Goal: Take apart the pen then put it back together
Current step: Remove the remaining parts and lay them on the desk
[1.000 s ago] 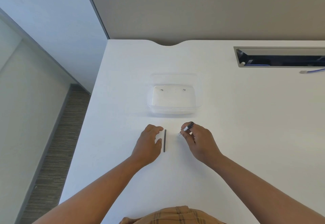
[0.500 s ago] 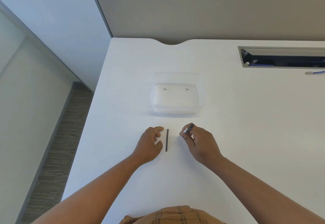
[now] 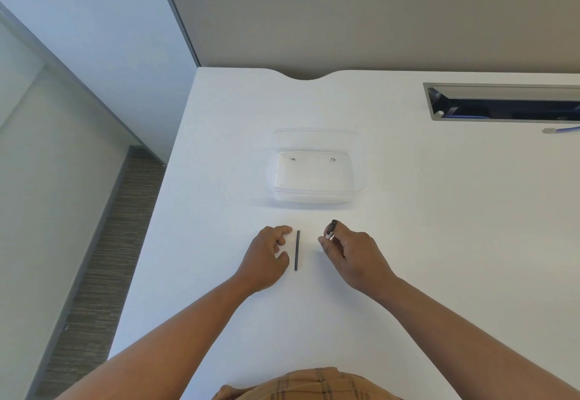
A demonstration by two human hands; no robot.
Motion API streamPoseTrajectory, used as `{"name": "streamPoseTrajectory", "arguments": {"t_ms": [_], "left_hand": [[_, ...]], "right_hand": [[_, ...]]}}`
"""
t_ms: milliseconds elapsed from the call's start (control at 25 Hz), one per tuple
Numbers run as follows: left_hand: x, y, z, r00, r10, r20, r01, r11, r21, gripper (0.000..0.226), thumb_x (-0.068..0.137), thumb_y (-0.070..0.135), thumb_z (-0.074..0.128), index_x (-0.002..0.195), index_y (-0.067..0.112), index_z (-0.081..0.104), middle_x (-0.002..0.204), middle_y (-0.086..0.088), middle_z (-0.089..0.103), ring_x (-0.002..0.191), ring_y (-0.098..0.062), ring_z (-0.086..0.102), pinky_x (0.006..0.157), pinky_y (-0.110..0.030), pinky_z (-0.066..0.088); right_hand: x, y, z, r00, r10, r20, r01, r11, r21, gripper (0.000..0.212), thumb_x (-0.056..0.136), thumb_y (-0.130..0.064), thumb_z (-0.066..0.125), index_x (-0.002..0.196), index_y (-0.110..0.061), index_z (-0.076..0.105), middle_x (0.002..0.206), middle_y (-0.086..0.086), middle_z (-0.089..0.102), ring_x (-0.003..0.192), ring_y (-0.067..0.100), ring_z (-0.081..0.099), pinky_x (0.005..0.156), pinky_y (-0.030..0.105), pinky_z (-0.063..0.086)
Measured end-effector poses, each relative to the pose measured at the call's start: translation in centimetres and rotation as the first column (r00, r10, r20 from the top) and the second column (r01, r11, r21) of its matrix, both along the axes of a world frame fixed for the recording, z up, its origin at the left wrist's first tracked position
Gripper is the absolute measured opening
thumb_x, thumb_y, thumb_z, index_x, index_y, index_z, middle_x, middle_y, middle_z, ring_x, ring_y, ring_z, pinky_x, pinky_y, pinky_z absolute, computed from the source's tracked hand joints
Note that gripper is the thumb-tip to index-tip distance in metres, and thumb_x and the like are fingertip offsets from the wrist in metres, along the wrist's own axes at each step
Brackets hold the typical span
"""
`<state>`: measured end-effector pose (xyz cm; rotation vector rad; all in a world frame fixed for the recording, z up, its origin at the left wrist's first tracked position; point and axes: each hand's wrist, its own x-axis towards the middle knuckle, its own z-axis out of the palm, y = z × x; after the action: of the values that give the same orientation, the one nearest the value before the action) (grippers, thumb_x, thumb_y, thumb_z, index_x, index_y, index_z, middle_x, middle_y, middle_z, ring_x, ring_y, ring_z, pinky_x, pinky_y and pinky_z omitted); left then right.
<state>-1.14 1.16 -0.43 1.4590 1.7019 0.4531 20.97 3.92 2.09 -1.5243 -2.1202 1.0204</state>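
The thin dark refill [image 3: 297,250] lies flat on the counter [image 3: 439,242], long axis pointing away, just right of the loosely curled, empty left hand [image 3: 266,258], while the right hand [image 3: 351,255] pinches the pen barrel [image 3: 331,229].

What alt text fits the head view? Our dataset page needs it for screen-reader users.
Seen from above, a person's right hand pinches a pen body over a white desk, while the left hand rests beside a thin dark ink refill lying on the desk. A clear plastic container sits just beyond the hands.
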Motion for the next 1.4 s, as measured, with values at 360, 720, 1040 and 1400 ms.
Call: {"name": "streamPoseTrajectory", "arguments": {"t_ms": [360,720,1040,1400], "left_hand": [[0.0,-0.04,0.01,1.0,-0.008,-0.003,0.008,1.0,-0.001,0.053,0.087,0.004,0.059,0.137,0.021,0.056,0.107,0.004,0.053,0.086,-0.005,0.05,0.079,-0.012,0.04],[0.04,-0.05,0.16,1.0,0.005,0.004,-0.005,1.0,0.001,0.053,0.086,0.002,0.059,0.137,0.02,0.057,0.108,0.002,0.053,0.086,-0.005,0.05,0.078,-0.012,0.04],[0.05,-0.08,0.12,1.0,0.005,0.003,-0.005,1.0,0.001,0.053,0.086,0.003,0.059,0.136,0.021,0.057,0.106,0.004,0.052,0.086,-0.005,0.051,0.075,-0.006,0.038],[0.1,-0.15,0.2,1.0,0.006,0.006,-0.006,1.0,0.004,0.053,0.086,0.004,0.061,0.137,0.02,0.057,0.108,0.002,0.053,0.086,-0.005,0.051,0.076,-0.007,0.039]], "right_hand": [[-0.62,-0.59,-0.19,1.0,0.003,-0.013,-0.003,1.0,0.0,0.024,0.105,-0.035,0.044,0.091,-0.017,0.05,0.061,-0.003,0.057,0.054,0.016,0.046,0.058,0.038,0.041],[-0.73,-0.58,0.14,0.998,0.003,-0.056,0.005,0.99,0.143,0.037,0.105,-0.041,0.036,0.089,-0.012,0.054,0.077,0.005,0.063,0.057,0.021,0.047,0.058,0.038,0.043],[-0.35,-0.13,-0.24,0.996,-0.024,-0.089,0.027,0.999,0.034,0.031,0.103,-0.044,0.04,0.086,-0.018,0.048,0.062,-0.001,0.049,0.052,0.018,0.037,0.053,0.029,0.032],[-0.89,-0.09,0.41,0.999,-0.045,-0.024,0.046,0.998,0.039,0.026,0.102,-0.035,0.052,0.085,-0.015,0.05,0.051,0.004,0.048,0.052,0.024,0.04,0.055,0.037,0.041]]}}
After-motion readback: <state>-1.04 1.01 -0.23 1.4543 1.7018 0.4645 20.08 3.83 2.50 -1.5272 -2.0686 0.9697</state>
